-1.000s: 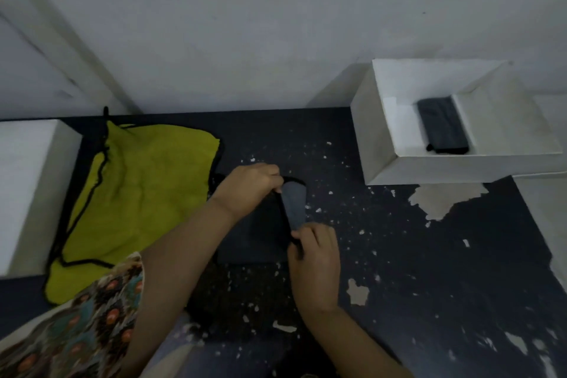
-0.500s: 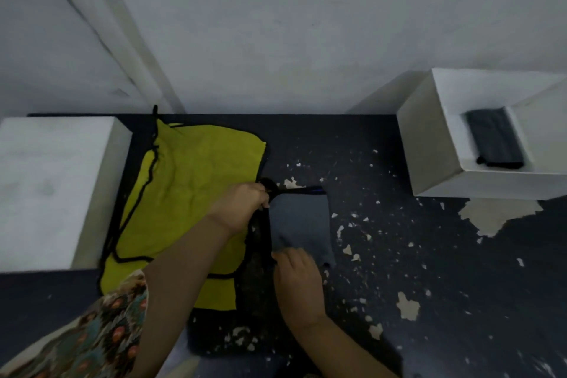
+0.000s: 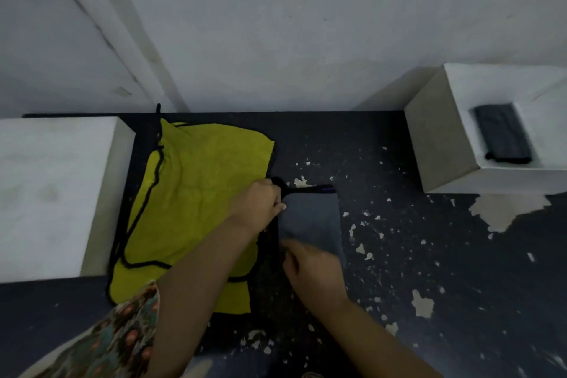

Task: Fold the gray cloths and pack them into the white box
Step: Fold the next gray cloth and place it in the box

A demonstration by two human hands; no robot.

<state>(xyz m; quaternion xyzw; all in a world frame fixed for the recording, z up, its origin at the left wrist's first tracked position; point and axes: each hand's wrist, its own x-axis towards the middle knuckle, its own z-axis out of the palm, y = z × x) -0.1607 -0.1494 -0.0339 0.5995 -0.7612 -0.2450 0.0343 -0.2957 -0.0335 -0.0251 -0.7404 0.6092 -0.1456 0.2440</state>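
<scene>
On the chipped dark table [image 3: 429, 255], both hands' fingers [image 3: 277, 204] pinch the gray cloth [image 3: 310, 218].

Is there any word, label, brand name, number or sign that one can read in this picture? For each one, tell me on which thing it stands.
None: no readable text appears anywhere in the picture.
The white box, the other white block at the left, the yellow cloth, the gray cloth being folded and the folded dark cloth in the box show no print.
The patterned sleeve bears only a pattern, no letters.
</scene>
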